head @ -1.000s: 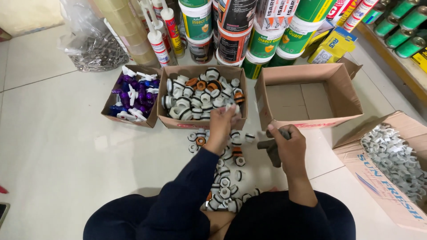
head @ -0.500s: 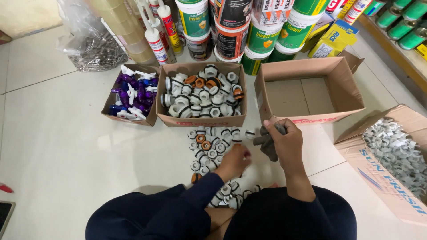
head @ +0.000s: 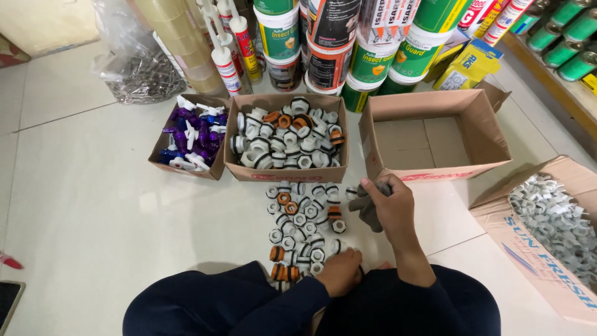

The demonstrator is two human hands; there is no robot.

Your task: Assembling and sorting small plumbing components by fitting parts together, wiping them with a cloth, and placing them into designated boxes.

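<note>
Left hand (head: 340, 271) laid on white and orange plastic threaded fittings (head: 303, 231) heaped on pale tiled floor (head: 87, 211); grey tool (head: 368, 208) gripped in right hand (head: 392, 208); empty brown cardboard box (head: 435, 134) beyond.

Pale tiled floor (head: 81, 205) carries loose white/orange plastic fittings (head: 301, 227) at ctr, three cardboard boxes behind – purple-part box (head: 186, 140), full box (head: 286, 140), empty box (head: 435, 137) – w/ tubs (head: 323, 43) stacked beyond.

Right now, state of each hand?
Left hand: curled over the loose fittings on the floor; what it grips cannot be told.
Right hand: closed on a grey tool.
</note>
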